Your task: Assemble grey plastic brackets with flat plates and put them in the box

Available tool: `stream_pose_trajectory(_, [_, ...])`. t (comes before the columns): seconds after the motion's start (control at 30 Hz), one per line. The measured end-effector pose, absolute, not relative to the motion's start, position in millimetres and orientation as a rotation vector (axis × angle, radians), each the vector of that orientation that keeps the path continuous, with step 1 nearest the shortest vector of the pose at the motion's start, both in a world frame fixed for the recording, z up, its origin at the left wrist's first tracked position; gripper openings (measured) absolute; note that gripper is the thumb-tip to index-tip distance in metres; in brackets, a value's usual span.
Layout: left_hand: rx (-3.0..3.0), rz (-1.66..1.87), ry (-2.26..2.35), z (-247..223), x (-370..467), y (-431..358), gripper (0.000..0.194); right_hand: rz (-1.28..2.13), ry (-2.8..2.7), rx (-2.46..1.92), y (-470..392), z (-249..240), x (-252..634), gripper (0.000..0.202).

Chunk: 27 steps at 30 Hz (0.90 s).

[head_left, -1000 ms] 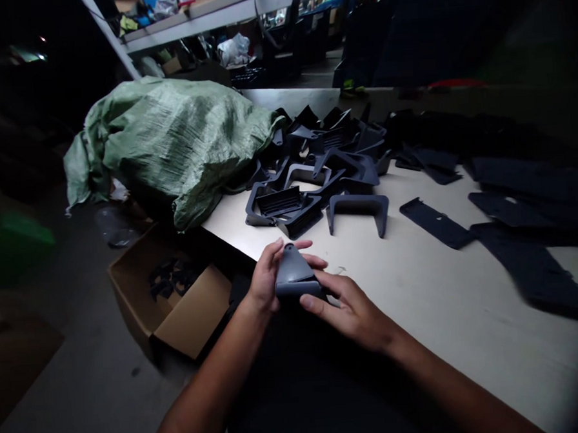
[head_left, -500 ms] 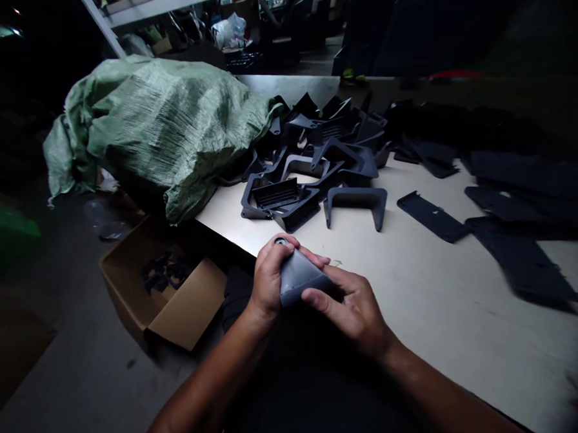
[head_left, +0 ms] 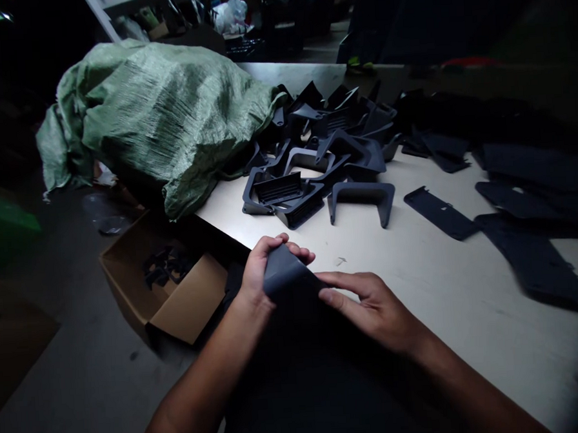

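A dark grey plastic part [head_left: 285, 270] is held low over my lap, near the table's front edge. My left hand [head_left: 262, 266] wraps round its left side and upper end. At its right edge, the thumb and forefinger of my right hand [head_left: 366, 300] pinch the part. Beyond my hands, a U-shaped grey bracket [head_left: 362, 190] stands on the pale table [head_left: 368, 251]. Behind and left of it lies a heap of similar brackets [head_left: 308, 160]. Flat dark panels [head_left: 439, 214] lie to the right.
A large green woven sack [head_left: 167, 113] rests on the table's left end. Below it, on the left, stands an open cardboard box [head_left: 191, 302] with dark parts inside. A shelf [head_left: 122, 0] is at the back left.
The part has turned in my hands, and the round hole at its upper end no longer shows. My right hand has shifted right, to the part's edge. The camera view has moved slightly.
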<state>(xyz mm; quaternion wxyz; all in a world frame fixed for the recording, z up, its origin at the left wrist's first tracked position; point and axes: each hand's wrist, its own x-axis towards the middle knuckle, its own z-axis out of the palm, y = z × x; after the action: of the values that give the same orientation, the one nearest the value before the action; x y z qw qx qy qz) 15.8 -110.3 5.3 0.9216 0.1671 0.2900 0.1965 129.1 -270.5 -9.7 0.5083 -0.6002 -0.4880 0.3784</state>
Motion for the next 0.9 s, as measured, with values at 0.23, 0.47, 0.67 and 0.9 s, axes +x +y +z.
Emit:
stream_pose_trajectory(0.23, [0.319,0.381,0.604,1.3,14.5,-104.0,0.011,0.889,-1.181,-1.442,-267.5,-8.8,125.8,0.028])
stream_pose_trajectory(0.47, [0.759,0.487,0.4,7.9,5.9,-95.4,0.036,0.739,-1.286,-1.437,-261.0,-11.6,136.5,0.03])
stream_pose_trajectory(0.67, [1.034,0.598,0.247,-16.0,-21.0,-80.8,0.067,0.466,-1.187,-1.402,-260.7,-15.8,144.9,0.038])
stream_pose_trajectory(0.9, [1.714,0.519,0.085,-14.2,-15.7,-69.4,0.057,0.469,-1.213,-1.362,-234.6,-28.0,141.2,0.037])
